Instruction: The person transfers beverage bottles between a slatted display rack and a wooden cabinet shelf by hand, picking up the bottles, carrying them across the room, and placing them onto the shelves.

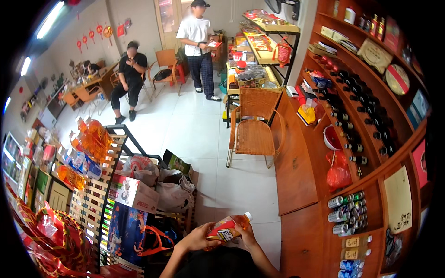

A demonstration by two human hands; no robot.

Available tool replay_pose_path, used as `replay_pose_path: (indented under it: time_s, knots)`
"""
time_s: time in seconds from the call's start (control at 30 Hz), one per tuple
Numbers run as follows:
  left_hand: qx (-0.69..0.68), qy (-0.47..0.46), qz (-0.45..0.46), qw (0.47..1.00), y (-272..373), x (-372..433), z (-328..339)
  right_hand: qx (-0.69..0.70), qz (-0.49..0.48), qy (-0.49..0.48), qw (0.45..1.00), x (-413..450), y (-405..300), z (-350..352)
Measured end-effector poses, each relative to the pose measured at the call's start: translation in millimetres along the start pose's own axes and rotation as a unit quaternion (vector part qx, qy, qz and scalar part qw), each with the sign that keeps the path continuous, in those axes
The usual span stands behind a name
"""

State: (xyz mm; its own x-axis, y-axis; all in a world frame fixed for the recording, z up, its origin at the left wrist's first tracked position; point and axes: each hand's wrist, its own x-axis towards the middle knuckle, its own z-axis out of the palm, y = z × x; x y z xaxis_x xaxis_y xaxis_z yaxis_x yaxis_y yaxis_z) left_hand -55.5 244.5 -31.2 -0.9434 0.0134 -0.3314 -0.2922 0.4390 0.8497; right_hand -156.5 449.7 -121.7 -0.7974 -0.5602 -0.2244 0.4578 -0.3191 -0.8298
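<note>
Both my hands hold a plastic bottle of amber drink (226, 230) with a red and yellow label and a white cap, low in front of my body. The bottle lies tilted, its cap up and to the right. My left hand (199, 238) grips its lower end, and my right hand (246, 235) holds it near the neck. Part of the bottle is covered by my fingers. Large bottles of orange liquid (94, 135) stand on a slatted wooden rack (91, 194) to the left.
Drink cans (347, 212) and small bottles (356, 247) fill wooden shelves at the right, with dark bottles (368, 104) above. A wicker chair (255, 137) stands ahead. Bags and a cardboard box (134, 193) sit at the left. One person (200, 41) stands farther off; another (131, 69) sits.
</note>
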Motion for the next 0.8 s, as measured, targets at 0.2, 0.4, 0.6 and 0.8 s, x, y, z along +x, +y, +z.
replay_pose_path:
  time_s: [0.2, 0.4, 0.6, 0.8]
  knots:
    - [0.028, -0.083, -0.016, 0.996, 4, 1, 30, -0.012, 0.025, 0.052, 0.998, -43, 0, -23]
    - [0.057, -0.209, 0.006, 0.976, 5, 31, 39, 0.007, 0.001, 0.132, 0.991, -66, 15, -49]
    - [0.096, -0.257, 0.079, 0.958, -5, 67, 30, -0.066, -0.006, 0.226, 0.972, -77, -12, -13]
    - [-0.024, -0.36, 0.018, 0.932, -42, 86, 27, -0.121, -0.054, 0.2, 0.971, -66, -13, 32]
